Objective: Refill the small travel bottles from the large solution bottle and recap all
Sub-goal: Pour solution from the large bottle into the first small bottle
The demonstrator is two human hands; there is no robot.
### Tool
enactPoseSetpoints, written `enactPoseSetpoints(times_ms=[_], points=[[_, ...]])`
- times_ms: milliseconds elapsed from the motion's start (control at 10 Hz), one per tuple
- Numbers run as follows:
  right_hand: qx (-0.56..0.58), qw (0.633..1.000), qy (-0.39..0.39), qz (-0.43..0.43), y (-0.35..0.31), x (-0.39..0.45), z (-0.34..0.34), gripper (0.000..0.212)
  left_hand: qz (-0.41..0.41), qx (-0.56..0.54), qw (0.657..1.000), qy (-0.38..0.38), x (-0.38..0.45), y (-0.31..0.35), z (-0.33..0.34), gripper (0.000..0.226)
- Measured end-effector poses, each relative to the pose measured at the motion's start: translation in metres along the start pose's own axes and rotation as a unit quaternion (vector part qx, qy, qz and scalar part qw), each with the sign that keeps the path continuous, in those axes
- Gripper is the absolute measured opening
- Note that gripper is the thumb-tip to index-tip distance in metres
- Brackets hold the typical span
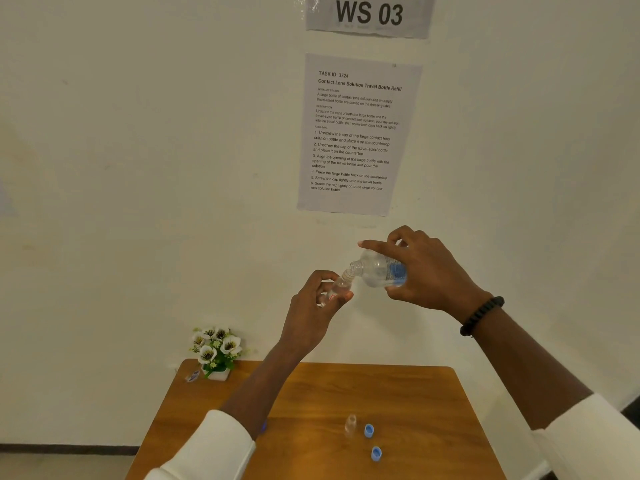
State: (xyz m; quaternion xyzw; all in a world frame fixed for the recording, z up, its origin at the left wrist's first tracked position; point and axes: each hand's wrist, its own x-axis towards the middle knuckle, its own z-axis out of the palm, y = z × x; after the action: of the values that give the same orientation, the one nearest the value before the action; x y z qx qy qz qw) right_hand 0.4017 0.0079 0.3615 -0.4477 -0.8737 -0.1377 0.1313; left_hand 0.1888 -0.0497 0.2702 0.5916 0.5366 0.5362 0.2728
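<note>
Above the brown wooden desk (415,393), the right hand (429,271) grips the tilted large clear solution bottle (377,270), mouth at nine o'clock meeting the small clear travel bottle (337,289) pinched in the left hand (311,306), so liquid transfers without spilling.

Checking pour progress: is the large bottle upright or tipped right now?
Tipped. The right hand holds the large bottle on its side, uncapped mouth against the small travel bottle gripped by the left hand.

Desk (311,393) near edge cut off by frame bottom, small object (192,376) left of flower pot (218,374) too blurred to identify, blue thing (264,426) mostly hidden behind left forearm
</note>
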Motion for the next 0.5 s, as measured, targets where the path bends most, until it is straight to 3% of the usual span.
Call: enactPoseSetpoints(times_ms=[500], points=[[-0.002,1.000,-0.001,0.002,0.0004,-0.0005,0.0000,0.090,0.003,-0.002,1.000,-0.001,-0.0008,0.0016,0.0003,0.039]])
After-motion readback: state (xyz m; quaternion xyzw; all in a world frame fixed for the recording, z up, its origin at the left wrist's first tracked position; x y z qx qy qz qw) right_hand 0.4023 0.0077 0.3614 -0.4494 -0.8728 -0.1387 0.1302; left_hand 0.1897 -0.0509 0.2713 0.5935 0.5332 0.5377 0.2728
